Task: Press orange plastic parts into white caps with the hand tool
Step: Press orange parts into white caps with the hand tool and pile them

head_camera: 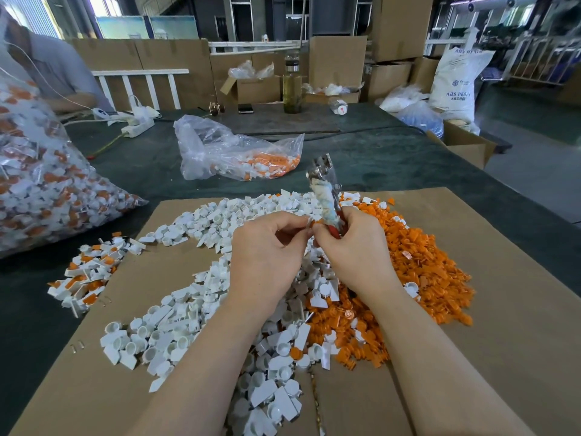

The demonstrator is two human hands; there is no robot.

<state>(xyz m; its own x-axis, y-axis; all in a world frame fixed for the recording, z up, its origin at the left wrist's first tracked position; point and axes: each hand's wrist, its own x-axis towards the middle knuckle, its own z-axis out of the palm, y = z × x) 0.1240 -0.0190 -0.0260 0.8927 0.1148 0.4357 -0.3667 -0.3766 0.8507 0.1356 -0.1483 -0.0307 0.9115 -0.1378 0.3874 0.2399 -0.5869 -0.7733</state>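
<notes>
Centre of frame: both hands meet above the cardboard (503, 309). Right hand (352, 247) is curled round the tool (323, 190), gripping its red handle low; the wrapped shaft runs up and slightly left, metal head topmost. Left hand (267, 247) pinches a white cap (309, 219) at its fingertips, just left of the handle, an orange part (314, 225) showing at the meeting point. Whether the part is seated I cannot tell. Cap lies below the tool's head, so it likely has to go up to it. White pile (176, 338) lower left, orange pile (424, 262) right, finished pieces (88, 278) at the left edge.
</notes>
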